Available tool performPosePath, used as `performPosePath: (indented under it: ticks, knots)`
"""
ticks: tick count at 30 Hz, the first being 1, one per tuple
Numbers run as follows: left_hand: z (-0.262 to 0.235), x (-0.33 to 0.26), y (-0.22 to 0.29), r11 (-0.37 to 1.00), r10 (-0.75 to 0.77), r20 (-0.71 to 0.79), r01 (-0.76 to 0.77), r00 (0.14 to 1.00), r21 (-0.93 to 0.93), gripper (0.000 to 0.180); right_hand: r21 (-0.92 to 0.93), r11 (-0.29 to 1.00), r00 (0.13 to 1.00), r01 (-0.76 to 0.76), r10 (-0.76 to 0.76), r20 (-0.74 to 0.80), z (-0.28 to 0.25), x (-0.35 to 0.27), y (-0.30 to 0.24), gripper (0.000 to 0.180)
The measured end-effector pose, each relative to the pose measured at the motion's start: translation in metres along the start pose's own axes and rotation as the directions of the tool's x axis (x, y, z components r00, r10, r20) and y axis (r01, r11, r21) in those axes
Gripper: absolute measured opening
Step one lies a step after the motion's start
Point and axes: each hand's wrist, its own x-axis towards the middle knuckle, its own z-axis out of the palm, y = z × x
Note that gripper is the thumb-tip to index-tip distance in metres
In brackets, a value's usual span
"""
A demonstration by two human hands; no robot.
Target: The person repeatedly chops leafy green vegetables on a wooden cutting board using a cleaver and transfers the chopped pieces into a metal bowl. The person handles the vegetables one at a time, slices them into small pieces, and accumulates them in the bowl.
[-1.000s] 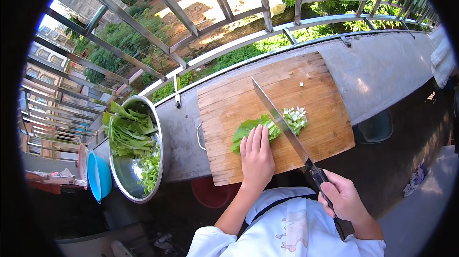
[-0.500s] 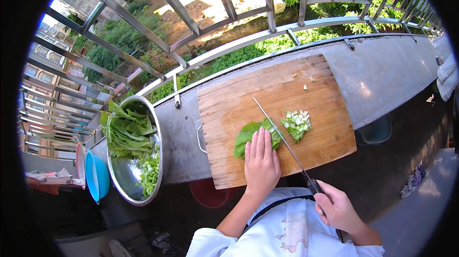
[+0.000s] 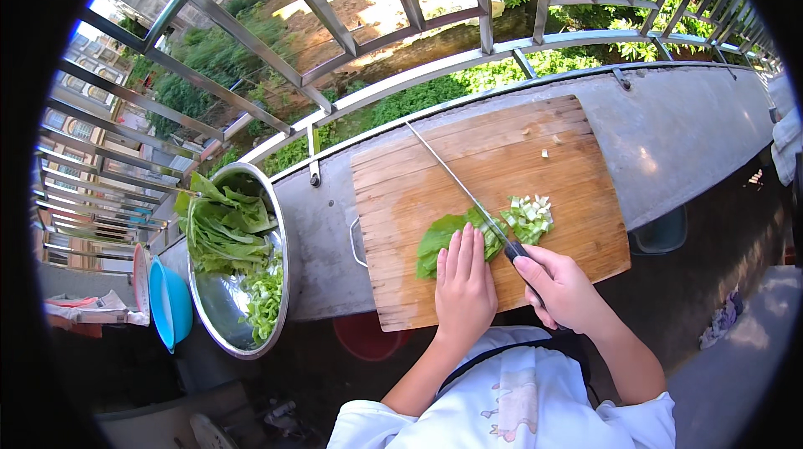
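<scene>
On the wooden cutting board, my left hand lies with fingers stretched out, pressing down a stack of green leaves. My right hand is wrapped round the black handle of a long knife. Its thin blade slants up and left across the leaves, just right of my left fingertips. To the right of the blade sits a small pile of chopped pale-green pieces. A few pale scraps are scattered farther up the board.
A steel bowl with whole leaves and chopped greens stands left of the board on a grey ledge. Beyond runs a metal railing. A blue basin is at the far left; a red bucket sits below.
My right hand has pushed the knife forward and up-left, so its handle is now over the board beside the leaves. My left hand keeps pressing the leaves.
</scene>
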Motion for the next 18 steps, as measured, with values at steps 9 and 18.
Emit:
performPosePath:
  ticks: [9,18]
  knots:
    - [-0.001,-0.003,-0.001,0.999,0.001,0.004,-0.001,1.0,0.047,0.05,0.004,1.0,0.996,0.028,-0.028,-0.088,-0.01,-0.019,0.0,0.035]
    - [-0.001,-0.003,0.0,0.999,-0.027,0.044,0.028,0.999,-0.023,0.053,0.062,0.998,0.999,-0.023,0.025,-0.033,-0.005,-0.067,0.012,0.039]
